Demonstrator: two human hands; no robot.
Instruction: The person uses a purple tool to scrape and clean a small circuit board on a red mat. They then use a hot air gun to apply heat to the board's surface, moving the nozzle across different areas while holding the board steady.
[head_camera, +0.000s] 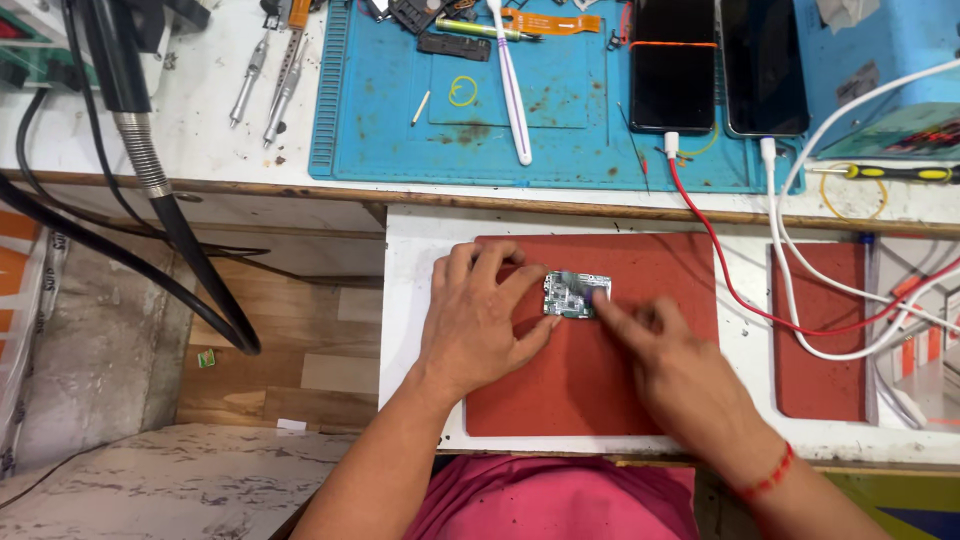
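— Where's the board sitting right now?

— The small green rectangular circuit board (576, 294) lies flat on the large rust-red rubber mat (650, 390), up toward the mat's twelve o'clock edge, on the white pull-out surface (420, 330).

— And the hands?

— Both are on it. The left hand (478, 318) sits at the board's nine o'clock, fingers spread on the mat, with a fingertip and the thumb pinching the board's left end. The right hand (672, 362) comes in from about four o'clock, index finger stretched out and pressing on the board's right half. So the hands are apart, one at each end, neither wrapped fully around it.

— Which way does the board run?

— Its long axis goes roughly nine to three, across the person's body. Each hand is touching it, so neither is really nearer; the left steadies an end, the right rests on top.

— Anything else close by?

— At twelve o'clock, on the upper surface, a blue silicone work mat (560, 150) holds a white plastic toothbrush (512, 85) and two dark smartphones (718, 65). A red cable (722, 275) and a white cable (790, 270) trail down past a smaller rust-red pad (820, 380) at three o'clock.
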